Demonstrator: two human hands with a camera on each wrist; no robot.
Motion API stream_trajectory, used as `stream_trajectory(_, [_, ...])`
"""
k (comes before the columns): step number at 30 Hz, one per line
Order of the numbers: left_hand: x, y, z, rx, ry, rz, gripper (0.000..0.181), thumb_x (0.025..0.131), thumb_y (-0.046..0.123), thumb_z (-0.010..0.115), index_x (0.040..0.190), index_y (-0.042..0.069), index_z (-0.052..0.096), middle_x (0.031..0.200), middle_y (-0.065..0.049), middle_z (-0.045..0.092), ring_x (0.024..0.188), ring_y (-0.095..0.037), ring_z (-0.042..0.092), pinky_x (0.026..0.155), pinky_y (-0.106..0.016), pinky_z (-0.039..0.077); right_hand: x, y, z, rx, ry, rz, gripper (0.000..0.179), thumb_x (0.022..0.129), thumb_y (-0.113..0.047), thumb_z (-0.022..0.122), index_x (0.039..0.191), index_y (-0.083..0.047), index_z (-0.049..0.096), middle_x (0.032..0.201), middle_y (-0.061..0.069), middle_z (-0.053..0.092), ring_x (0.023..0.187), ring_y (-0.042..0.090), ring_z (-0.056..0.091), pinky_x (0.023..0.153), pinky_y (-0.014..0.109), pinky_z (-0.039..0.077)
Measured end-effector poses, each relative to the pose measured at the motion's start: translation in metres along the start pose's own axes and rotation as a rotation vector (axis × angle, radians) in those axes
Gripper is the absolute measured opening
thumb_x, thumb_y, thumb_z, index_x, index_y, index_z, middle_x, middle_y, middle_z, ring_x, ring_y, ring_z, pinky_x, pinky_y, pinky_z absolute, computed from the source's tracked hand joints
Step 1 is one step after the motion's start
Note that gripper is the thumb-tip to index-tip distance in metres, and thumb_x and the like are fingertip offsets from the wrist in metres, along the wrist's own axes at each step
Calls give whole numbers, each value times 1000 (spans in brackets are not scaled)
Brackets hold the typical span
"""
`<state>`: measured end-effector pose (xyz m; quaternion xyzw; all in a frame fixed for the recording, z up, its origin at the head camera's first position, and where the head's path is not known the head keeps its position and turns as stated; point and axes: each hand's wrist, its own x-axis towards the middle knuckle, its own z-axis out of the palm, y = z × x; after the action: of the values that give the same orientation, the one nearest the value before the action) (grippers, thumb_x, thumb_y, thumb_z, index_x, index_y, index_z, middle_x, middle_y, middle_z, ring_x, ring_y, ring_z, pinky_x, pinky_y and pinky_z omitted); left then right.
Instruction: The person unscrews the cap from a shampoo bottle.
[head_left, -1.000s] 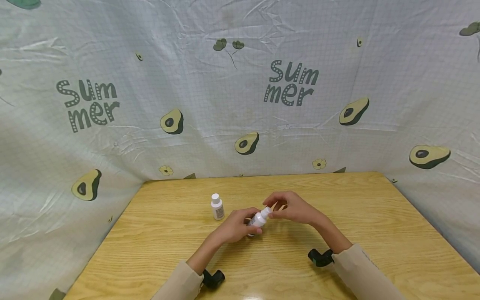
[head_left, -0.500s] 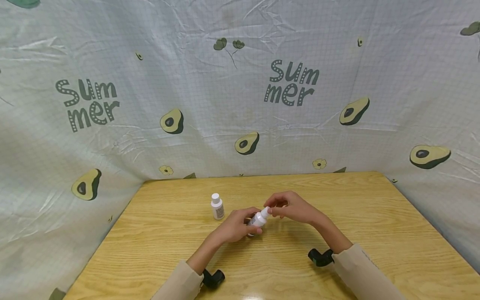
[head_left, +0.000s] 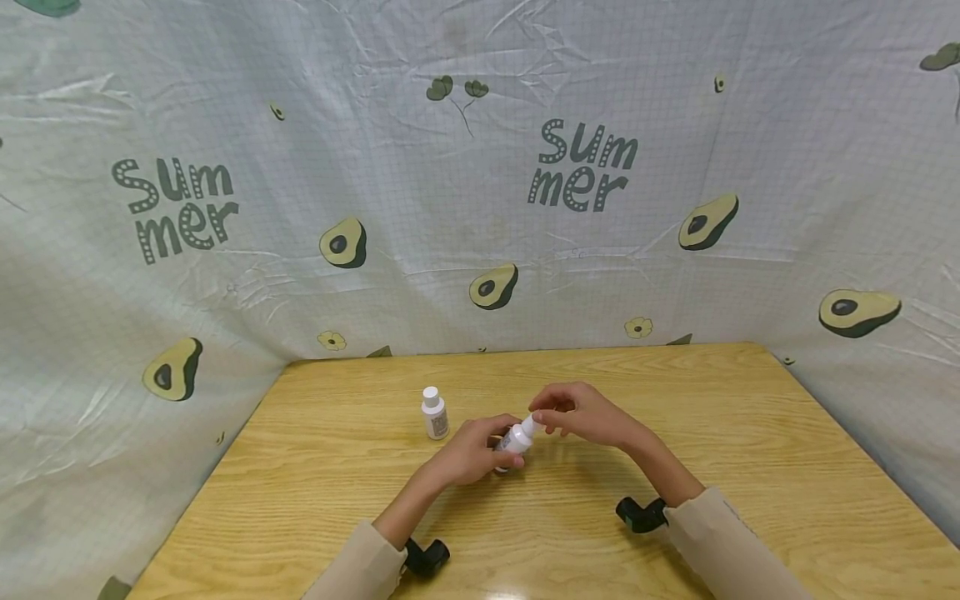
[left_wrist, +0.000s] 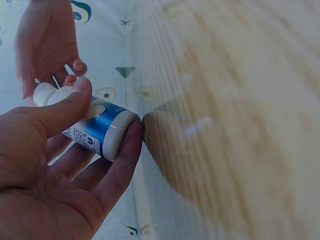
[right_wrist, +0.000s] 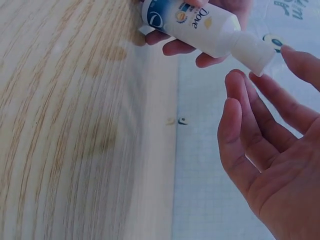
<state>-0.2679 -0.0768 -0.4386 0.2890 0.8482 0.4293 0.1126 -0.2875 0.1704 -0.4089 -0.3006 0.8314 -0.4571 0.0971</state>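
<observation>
My left hand [head_left: 472, 450] grips a small white Dove bottle [left_wrist: 104, 124], its fingers and thumb curled round the body. The bottle is tilted, with its blue-and-white label partly covered and its white cap [right_wrist: 252, 52] pointing toward my right hand [head_left: 581, 414]. My right thumb and index finger lie on either side of the cap's end, while the other fingers are loosely curled. In the head view the thumb overlaps the cap. A second white bottle [head_left: 436, 421] stands upright to the left of my left hand.
The hands work over the middle of a wooden table [head_left: 315, 467]. Behind it and along its sides hangs a pale curtain [head_left: 420, 167] printed with avocados and lettering. Black wrist cameras sit below both wrists.
My right thumb has shifted up and slightly left along the cap. The left hand and the bottle it holds stay almost still. The second bottle has not moved.
</observation>
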Motion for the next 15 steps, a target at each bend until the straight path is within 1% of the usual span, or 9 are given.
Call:
stream_trajectory(4, [0, -1, 0, -4, 2, 2, 39, 95, 14, 75, 132, 9, 65, 126, -18, 69, 115, -41, 70, 67, -29, 57, 0, -1, 1, 9, -5, 1, 26, 103, -25, 65, 116, -4, 72, 101, 12, 73, 88, 34, 70, 74, 49, 60])
stream_trajectory(8, [0, 0, 1, -5, 2, 1, 39, 95, 14, 75, 132, 11, 65, 127, -18, 69, 116, -41, 70, 68, -30, 57, -1, -1, 1, 18, -21, -21, 28, 102, -21, 65, 120, -1, 72, 101, 14, 73, 89, 37, 69, 74, 49, 59])
stream_trajectory(12, [-1, 1, 1, 0, 2, 1, 39, 95, 15, 76, 133, 11, 65, 128, -17, 68, 117, -41, 69, 73, -33, 59, -2, -1, 0, 17, -31, -52, 32, 101, -17, 65, 125, 4, 69, 103, 16, 72, 89, 41, 67, 72, 45, 59])
stream_trajectory(15, [-1, 1, 1, 9, 3, 0, 39, 95, 15, 75, 132, 11, 65, 127, -17, 69, 116, -40, 70, 76, -34, 58, -2, 1, 0, 8, -26, -60, 35, 102, -18, 65, 128, 4, 66, 104, 15, 71, 88, 40, 68, 72, 44, 60])
